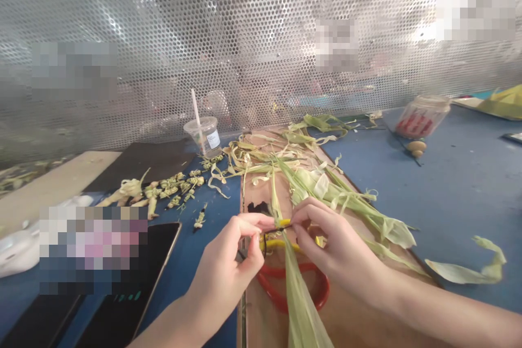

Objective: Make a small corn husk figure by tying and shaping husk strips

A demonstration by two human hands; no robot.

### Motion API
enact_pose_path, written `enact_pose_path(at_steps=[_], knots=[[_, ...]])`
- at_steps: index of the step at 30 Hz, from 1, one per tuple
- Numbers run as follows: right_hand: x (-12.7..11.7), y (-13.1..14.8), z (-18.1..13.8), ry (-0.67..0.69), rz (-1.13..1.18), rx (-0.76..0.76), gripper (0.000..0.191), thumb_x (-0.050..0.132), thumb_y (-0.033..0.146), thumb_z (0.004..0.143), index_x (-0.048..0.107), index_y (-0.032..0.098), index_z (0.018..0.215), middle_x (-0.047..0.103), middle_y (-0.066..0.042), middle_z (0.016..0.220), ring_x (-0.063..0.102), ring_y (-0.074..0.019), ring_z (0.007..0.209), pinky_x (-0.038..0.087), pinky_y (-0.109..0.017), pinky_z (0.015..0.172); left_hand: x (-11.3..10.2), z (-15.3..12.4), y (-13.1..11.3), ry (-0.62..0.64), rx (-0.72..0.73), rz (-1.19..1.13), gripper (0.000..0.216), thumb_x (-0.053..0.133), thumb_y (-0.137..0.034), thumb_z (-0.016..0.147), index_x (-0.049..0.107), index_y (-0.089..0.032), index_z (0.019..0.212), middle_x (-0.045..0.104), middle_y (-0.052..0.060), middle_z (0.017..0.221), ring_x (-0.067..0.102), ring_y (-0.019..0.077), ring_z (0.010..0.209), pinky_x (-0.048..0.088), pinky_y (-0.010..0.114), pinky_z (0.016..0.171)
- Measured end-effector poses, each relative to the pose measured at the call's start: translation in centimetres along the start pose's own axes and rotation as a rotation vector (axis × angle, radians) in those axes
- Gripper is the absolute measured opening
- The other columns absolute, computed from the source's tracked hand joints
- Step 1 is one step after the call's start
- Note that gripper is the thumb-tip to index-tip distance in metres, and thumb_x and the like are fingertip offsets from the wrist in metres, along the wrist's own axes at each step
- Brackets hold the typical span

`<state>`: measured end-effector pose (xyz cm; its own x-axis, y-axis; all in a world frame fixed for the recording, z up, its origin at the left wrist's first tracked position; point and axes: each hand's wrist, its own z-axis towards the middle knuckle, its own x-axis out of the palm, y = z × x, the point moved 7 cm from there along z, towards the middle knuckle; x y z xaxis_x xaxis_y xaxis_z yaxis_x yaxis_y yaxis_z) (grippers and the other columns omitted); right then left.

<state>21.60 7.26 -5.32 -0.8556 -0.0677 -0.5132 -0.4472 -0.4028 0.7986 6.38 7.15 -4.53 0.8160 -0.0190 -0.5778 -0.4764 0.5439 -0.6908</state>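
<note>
My left hand [228, 272] and my right hand [334, 244] meet over a brown board [359, 315], both with fingers pinched. Between the fingertips runs a thin dark thread or wire [281, 227] crossing a long pale green leaf strip [297, 293], with a small yellow bit at the crossing. The strip runs from the pile of leaves [322, 185] toward me. Red-handled scissors [285, 288] lie on the board under my hands, partly hidden by the strip.
Small woven leaf pieces [171, 187] lie in a row on the blue table [468, 201]. A plastic cup with a straw [204, 136] stands at the back, a jar [422, 117] at the right. A dark phone [130, 288] lies at left. Perforated metal screen [244, 38] behind.
</note>
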Motion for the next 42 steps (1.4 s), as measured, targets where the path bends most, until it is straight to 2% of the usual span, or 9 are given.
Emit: enact_pose_path(at_steps=[6, 8, 11, 15, 18, 25, 32, 36, 42], knots=[[0.4, 0.7, -0.1, 0.038, 0.001, -0.025, 0.010, 0.045, 0.014, 0.084, 0.052, 0.020, 0.082, 0.054, -0.002, 0.085, 0.055, -0.0118, 0.073, 0.049, -0.025, 0.065, 0.1, 0.2, 0.7, 0.035, -0.163, 0.001, 0.010, 0.046, -0.024, 0.085, 0.053, -0.021, 0.090, 0.065, 0.008, 0.106, 0.064, 0.0174, 0.090, 0.052, 0.028, 0.076], [0.5, 0.6, -0.1, 0.038, -0.006, -0.015, 0.010, 0.045, 0.014, 0.084, 0.053, 0.020, 0.082, 0.054, -0.003, 0.085, 0.056, -0.0123, 0.074, 0.049, -0.026, 0.066, 0.1, 0.3, 0.8, 0.051, -0.238, -0.020, 0.017, 0.044, -0.030, 0.086, 0.054, -0.021, 0.097, 0.066, 0.005, 0.091, 0.064, 0.0162, 0.078, 0.051, 0.025, 0.065], [0.4, 0.5, -0.1, 0.034, -0.015, -0.008, 0.010, 0.045, 0.015, 0.085, 0.054, 0.020, 0.083, 0.055, -0.003, 0.084, 0.056, -0.0126, 0.075, 0.049, -0.027, 0.067, 0.2, 0.3, 0.9, 0.088, -0.342, -0.082, 0.024, 0.039, -0.039, 0.088, 0.054, -0.021, 0.092, 0.060, 0.000, 0.066, 0.057, 0.0133, 0.058, 0.045, 0.022, 0.053], [0.3, 0.7, 0.0, 0.029, -0.004, -0.023, 0.011, 0.044, 0.015, 0.085, 0.054, 0.020, 0.083, 0.055, -0.002, 0.083, 0.056, -0.0125, 0.073, 0.049, -0.027, 0.067, 1.1, 0.0, 1.1, 0.207, -0.441, -0.158, 0.030, 0.038, -0.045, 0.088, 0.053, -0.020, 0.081, 0.052, -0.003, 0.057, 0.048, 0.0109, 0.048, 0.038, 0.021, 0.047], [0.4, 0.9, -0.1, 0.028, 0.002, -0.034, 0.010, 0.044, 0.015, 0.085, 0.053, 0.020, 0.083, 0.055, -0.002, 0.082, 0.056, -0.0126, 0.073, 0.049, -0.027, 0.065, 1.7, -0.1, 0.9, 0.277, -0.440, -0.154, 0.032, 0.040, -0.046, 0.087, 0.052, -0.020, 0.073, 0.047, -0.004, 0.054, 0.044, 0.0107, 0.049, 0.034, 0.021, 0.047], [0.5, 0.8, -0.3, 0.063, 0.002, -0.015, 0.008, 0.046, 0.017, 0.085, 0.053, 0.020, 0.088, 0.055, -0.002, 0.084, 0.055, -0.0132, 0.074, 0.050, -0.029, 0.069, 1.6, 0.1, 0.7, 0.267, -0.372, -0.078, 0.034, 0.039, -0.040, 0.088, 0.047, -0.019, 0.062, 0.045, -0.003, 0.055, 0.042, 0.0115, 0.052, 0.032, 0.022, 0.050], [0.8, 0.5, 0.0, 0.113, -0.009, 0.004, 0.014, 0.047, 0.028, 0.088, 0.056, 0.020, 0.096, 0.056, -0.002, 0.086, 0.055, -0.0124, 0.072, 0.048, -0.028, 0.067, 1.9, 0.1, 0.6, 0.297, -0.355, -0.064, 0.034, 0.037, -0.040, 0.089, 0.042, -0.020, 0.062, 0.042, -0.004, 0.055, 0.040, 0.0108, 0.052, 0.032, 0.021, 0.051], [1.0, 0.3, 0.2, 0.119, 0.026, -0.023, 0.013, 0.046, 0.026, 0.090, 0.057, 0.020, 0.088, 0.057, -0.001, 0.082, 0.055, -0.0123, 0.075, 0.047, -0.026, 0.069, 2.1, 0.1, 0.6, 0.320, -0.374, -0.111, 0.033, 0.039, -0.041, 0.089, 0.046, -0.020, 0.065, 0.042, -0.004, 0.056, 0.042, 0.0110, 0.052, 0.033, 0.021, 0.051], [0.9, 0.1, 0.2, 0.172, 0.086, 0.057, 0.012, 0.044, 0.026, 0.090, 0.052, 0.020, 0.084, 0.058, 0.000, 0.076, 0.054, -0.0119, 0.070, 0.045, -0.025, 0.064, 2.0, 0.1, 0.8, 0.298, -0.415, -0.241, 0.033, 0.040, -0.042, 0.088, 0.049, -0.019, 0.066, 0.046, -0.003, 0.058, 0.044, 0.0116, 0.055, 0.036, 0.022, 0.054]])
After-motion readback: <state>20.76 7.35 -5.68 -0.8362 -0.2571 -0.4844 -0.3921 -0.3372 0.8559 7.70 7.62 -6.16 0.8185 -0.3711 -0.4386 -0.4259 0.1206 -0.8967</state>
